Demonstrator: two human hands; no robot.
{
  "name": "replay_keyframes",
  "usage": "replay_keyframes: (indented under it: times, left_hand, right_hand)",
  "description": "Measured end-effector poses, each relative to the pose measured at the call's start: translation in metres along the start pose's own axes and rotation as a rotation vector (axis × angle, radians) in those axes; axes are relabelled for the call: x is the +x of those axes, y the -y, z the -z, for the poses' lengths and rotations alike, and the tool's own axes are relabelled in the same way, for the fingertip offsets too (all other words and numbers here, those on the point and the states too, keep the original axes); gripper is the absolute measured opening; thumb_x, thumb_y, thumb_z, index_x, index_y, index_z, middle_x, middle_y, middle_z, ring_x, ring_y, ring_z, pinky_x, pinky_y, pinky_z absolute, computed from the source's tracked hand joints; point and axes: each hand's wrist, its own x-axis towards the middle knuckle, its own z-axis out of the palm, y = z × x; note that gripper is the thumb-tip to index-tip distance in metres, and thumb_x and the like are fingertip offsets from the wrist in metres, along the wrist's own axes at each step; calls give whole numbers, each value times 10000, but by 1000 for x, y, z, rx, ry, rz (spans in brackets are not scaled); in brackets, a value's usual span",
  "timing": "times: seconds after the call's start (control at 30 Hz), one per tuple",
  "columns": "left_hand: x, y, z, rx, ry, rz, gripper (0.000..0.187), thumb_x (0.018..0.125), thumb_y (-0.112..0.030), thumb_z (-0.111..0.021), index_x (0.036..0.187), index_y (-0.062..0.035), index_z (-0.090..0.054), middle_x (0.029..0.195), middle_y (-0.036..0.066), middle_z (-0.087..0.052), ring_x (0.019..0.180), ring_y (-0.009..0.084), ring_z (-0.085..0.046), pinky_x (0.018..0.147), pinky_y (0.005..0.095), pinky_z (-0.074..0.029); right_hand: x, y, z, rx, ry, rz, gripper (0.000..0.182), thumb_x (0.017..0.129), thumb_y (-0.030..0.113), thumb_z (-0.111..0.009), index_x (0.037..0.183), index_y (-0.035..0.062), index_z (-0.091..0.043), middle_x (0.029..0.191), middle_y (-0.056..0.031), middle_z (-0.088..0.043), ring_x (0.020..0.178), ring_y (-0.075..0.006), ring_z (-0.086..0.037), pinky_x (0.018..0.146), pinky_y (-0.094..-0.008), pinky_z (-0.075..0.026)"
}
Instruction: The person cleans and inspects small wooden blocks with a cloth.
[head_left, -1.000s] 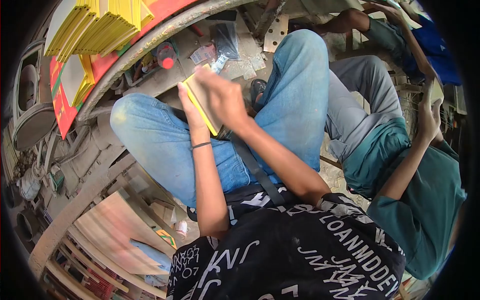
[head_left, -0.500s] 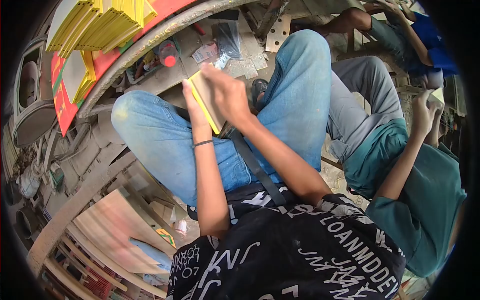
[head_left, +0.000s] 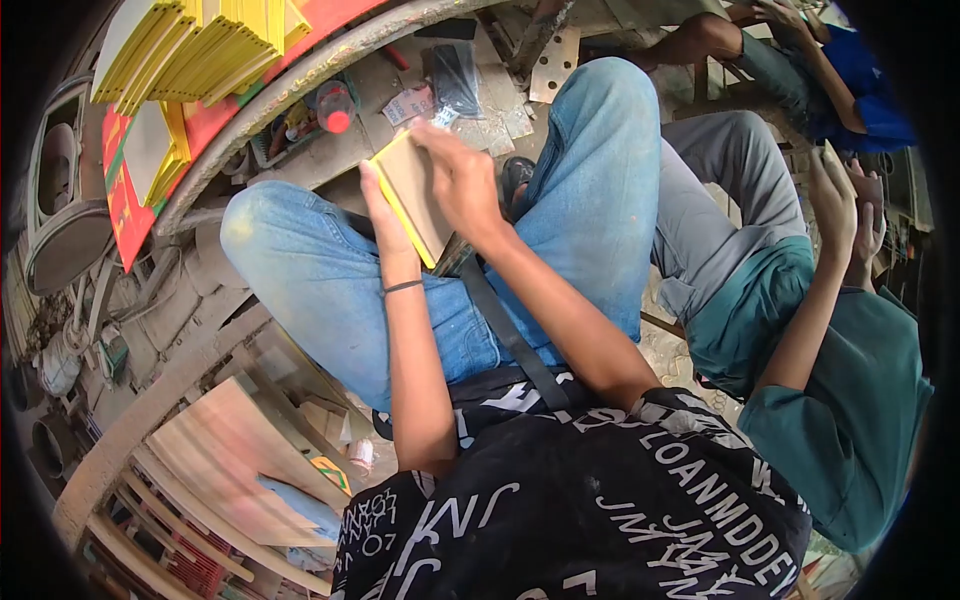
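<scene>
My left hand (head_left: 388,215) is closed along the left side of a thin, flat wooden board (head_left: 408,185) with a yellow edge, tilted above my lap. Over the board's right side is my right hand (head_left: 463,185), its fingers bent together near the top end. Whatever those fingers may hold is hidden from view. Beneath the board, a dark strap (head_left: 510,330) runs across my jeans.
Yellow-edged boards (head_left: 190,50) are stacked on a red-covered table (head_left: 125,215) at upper left. A basket (head_left: 270,150) and a red-capped bottle (head_left: 336,107) sit beyond my knees. A co-worker in green (head_left: 850,400) sits close on the right; a wooden chair (head_left: 170,410) stands at lower left.
My right hand has shifted slightly on the board and is less blurred. The board has tipped a little, showing more of its face. The green-clad co-worker's hands have risen.
</scene>
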Motion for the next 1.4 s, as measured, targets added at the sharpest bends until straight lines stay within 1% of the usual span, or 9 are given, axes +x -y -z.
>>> replay_keyframes:
  times: [0.13, 0.2, 0.33, 0.47, 0.6, 0.73, 1.13, 1.23, 1.4]
  left_hand:
    - [-6, -9, -14, -81, -177, 115, 692, 963, -556, -331, 1345, 13, -430, 1315, 138, -516, 1220, 245, -484, 1056, 338, -347]
    - [0, -1, -7, 46, -63, -12, 705, 958, -565, -332, 1346, 15, -432, 1314, 138, -518, 1207, 246, -495, 1048, 340, -356]
    - [-3, -5, -6, -91, -96, 72, 712, 961, -563, -321, 1354, 20, -436, 1337, 137, -502, 1206, 245, -498, 1049, 337, -352]
    - [1, 1, -3, 42, -65, -9, 721, 948, -581, -342, 1345, 12, -444, 1318, 136, -514, 1190, 243, -509, 1032, 339, -372]
    - [-2, -1, -3, -86, -107, 57, 708, 951, -571, -350, 1343, 10, -449, 1303, 134, -525, 1181, 240, -514, 1027, 335, -374]
    - [0, 0, -4, -26, -97, 36, 709, 943, -587, -354, 1320, 3, -467, 1292, 132, -531, 1172, 248, -519, 1018, 345, -383]
    - [0, 1, -1, -99, -86, 64, 713, 946, -580, -356, 1348, 3, -432, 1330, 128, -504, 1193, 251, -505, 1032, 344, -372]
    - [3, 2, 4, -195, -52, 56, 719, 951, -575, -346, 1356, 13, -424, 1350, 130, -491, 1205, 247, -497, 1038, 341, -366]
    - [-2, 0, -3, -63, -84, 81, 668, 968, -548, -332, 1337, -2, -438, 1312, 110, -510, 1189, 237, -502, 1030, 342, -375]
  right_hand:
    - [3, 8, 2, 51, 51, 155, 341, 757, -120, -473, 1036, -35, -649, 1109, -221, -631, 1080, -353, -598, 1001, -397, -437]
    - [7, -3, 2, 34, 30, -90, 312, 830, -97, -477, 1083, -19, -642, 1151, -179, -628, 1120, -304, -589, 970, -348, -459]
    - [6, 9, 6, 16, 57, 78, 286, 857, -62, -486, 1093, -19, -641, 1153, -180, -627, 1105, -306, -597, 951, -342, -469]
    - [5, -8, 0, 13, 24, -60, 281, 852, -77, -488, 1078, -22, -646, 1148, -185, -628, 1113, -300, -593, 955, -343, -466]
    - [4, 9, 1, 48, 45, 62, 272, 860, -58, -491, 1078, -19, -648, 1153, -183, -626, 1117, -302, -589, 956, -344, -468]
    - [5, 1, 2, 30, 27, -39, 289, 839, -84, -496, 1075, -20, -650, 1147, -188, -627, 1121, -309, -585, 967, -348, -461]
    - [1, 17, -1, 43, 15, 16, 317, 778, -111, -474, 1039, -45, -640, 1141, -213, -619, 1135, -340, -569, 1016, -399, -425]
    - [-3, 24, -3, 91, 45, 143, 309, 770, -106, -480, 1031, -48, -636, 1124, -219, -624, 1118, -347, -578, 1007, -410, -435]
    - [-5, 7, -5, -33, -7, 36, 322, 779, -101, -493, 1063, -38, -631, 1147, -217, -617, 1141, -328, -570, 1016, -401, -429]
